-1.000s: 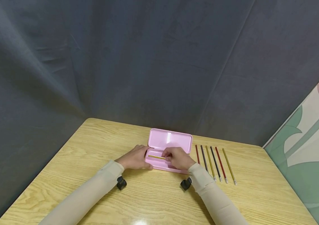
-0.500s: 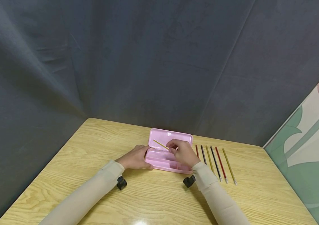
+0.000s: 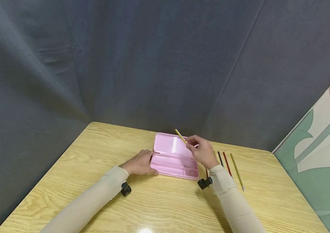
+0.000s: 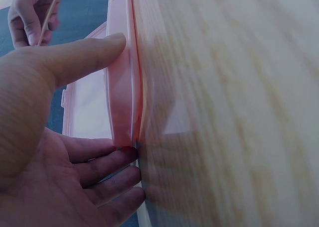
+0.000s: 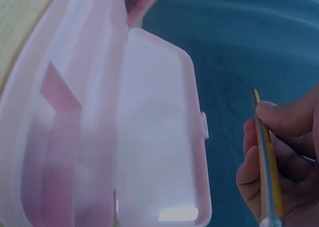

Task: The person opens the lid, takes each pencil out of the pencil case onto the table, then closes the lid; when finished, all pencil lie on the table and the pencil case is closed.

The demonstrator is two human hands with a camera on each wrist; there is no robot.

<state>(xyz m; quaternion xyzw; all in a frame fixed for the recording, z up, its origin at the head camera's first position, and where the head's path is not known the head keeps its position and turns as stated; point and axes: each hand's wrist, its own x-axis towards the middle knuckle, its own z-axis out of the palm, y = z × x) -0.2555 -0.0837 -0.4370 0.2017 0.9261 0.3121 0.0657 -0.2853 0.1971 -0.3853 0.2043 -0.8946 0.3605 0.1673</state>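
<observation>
A pink pencil case [image 3: 166, 144] stands with its lid raised at the back, the divided tray below it. At its left end my left hand [image 3: 140, 163] holds the case, thumb along the near side and fingers at the end wall; the left wrist view shows the fingertips against the pink plastic [image 4: 119, 97]. My right hand [image 3: 203, 151] pinches a yellow pencil [image 3: 179, 134] between thumb and fingers, raised over the right part of the lid and slanting up to the left. Close up in the right wrist view, the pencil [image 5: 267, 162] shows a dark stripe along it.
Right of the case, several pencils lie in a row on the wooden table [image 3: 165, 207]: a yellow pencil [image 3: 237, 171] outermost, then a red pencil [image 3: 227, 163] and a black pencil [image 3: 220, 158]. My right hand and forearm hide parts of the row. A dark curtain [image 3: 153, 64] hangs behind.
My right hand has lifted the yellow pencil out of the case and carried it up and to the right, tipping it steeper. My left hand has stayed at the case.
</observation>
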